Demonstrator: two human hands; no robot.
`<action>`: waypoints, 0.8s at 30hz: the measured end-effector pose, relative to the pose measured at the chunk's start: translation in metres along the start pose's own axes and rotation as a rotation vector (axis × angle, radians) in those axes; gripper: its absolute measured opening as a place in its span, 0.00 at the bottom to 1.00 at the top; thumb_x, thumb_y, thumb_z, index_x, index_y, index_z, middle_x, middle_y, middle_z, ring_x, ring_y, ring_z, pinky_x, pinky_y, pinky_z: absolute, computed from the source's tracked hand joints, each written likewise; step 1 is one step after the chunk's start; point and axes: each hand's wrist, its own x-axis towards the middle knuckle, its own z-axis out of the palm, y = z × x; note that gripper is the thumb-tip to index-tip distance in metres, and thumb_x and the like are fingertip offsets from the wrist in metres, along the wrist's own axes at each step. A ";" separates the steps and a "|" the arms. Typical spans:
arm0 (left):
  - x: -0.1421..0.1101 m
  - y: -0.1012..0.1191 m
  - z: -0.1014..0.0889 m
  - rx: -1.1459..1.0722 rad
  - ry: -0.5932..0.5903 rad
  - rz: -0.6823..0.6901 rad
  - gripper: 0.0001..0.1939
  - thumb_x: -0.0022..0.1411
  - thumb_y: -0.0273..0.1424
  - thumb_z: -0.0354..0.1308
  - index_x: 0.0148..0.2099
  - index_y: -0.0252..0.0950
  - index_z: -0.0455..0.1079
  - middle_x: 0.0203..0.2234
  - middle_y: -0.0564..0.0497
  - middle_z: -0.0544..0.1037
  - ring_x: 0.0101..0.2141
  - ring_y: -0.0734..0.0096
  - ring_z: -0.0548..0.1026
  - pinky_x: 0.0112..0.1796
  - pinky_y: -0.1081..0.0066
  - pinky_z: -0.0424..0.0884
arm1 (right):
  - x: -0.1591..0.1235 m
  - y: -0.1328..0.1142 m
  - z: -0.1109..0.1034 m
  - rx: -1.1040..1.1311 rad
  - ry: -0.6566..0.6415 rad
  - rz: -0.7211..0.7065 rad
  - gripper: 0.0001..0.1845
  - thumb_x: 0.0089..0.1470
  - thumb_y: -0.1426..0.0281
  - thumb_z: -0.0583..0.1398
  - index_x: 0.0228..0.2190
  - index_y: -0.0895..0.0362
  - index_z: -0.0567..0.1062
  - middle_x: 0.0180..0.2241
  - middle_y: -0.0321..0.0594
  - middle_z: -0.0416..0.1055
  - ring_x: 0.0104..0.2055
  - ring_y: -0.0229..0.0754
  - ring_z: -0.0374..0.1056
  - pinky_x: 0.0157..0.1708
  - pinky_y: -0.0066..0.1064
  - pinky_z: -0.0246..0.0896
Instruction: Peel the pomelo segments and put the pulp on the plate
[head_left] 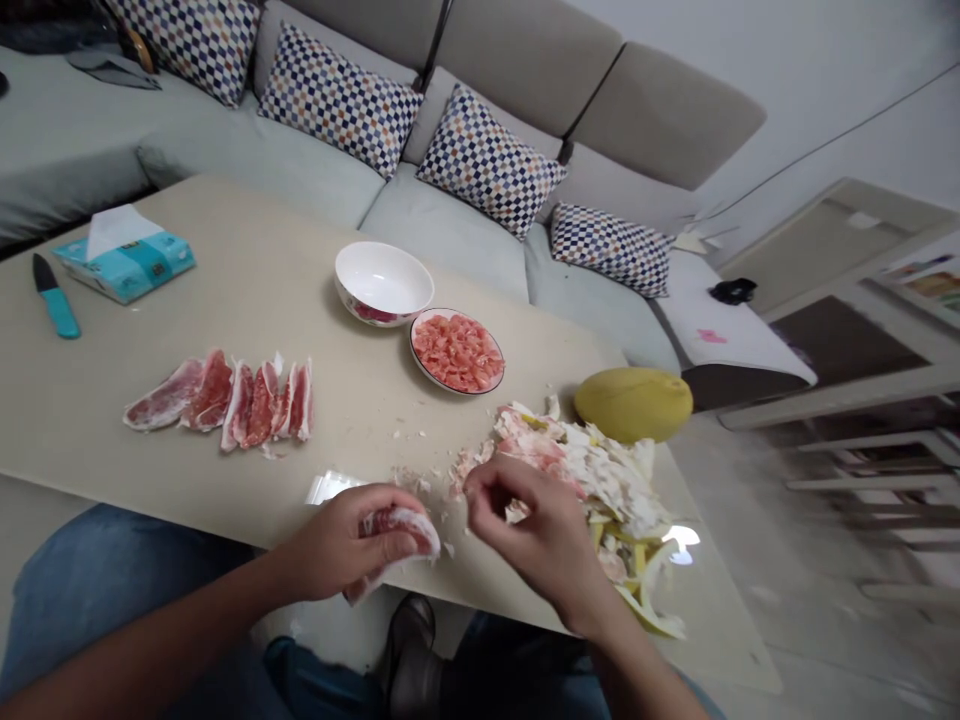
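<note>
My left hand [330, 548] is wrapped round a pomelo segment [405, 522] with whitish membrane, just above the table's near edge. To its right, my right hand [547, 530] has thumb and fingertips pinched together; whatever they may hold is too small to make out. It is beside a heap of torn membrane and pith [607, 470], with yellow rind pieces [649, 595] below. Several pomelo segments [262, 400] stand in a row on the left. Peeled pink pulp [457, 350] fills a dark-rimmed plate [451, 389] beyond my hands.
A white bowl [384, 280] touches or nearly touches the plate. A whole yellow pomelo [634, 403] lies behind the heap. A knife with a teal handle [60, 312] and a tissue pack [127, 260] lie far left. The sofa [442, 225] lines the table's far side.
</note>
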 end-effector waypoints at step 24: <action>0.008 -0.009 0.000 -0.205 0.349 0.151 0.21 0.62 0.42 0.57 0.54 0.39 0.68 0.40 0.47 0.79 0.43 0.61 0.76 0.42 0.65 0.72 | -0.028 -0.022 0.058 0.456 -0.132 0.379 0.08 0.52 0.67 0.63 0.30 0.58 0.81 0.22 0.36 0.72 0.22 0.34 0.61 0.22 0.24 0.56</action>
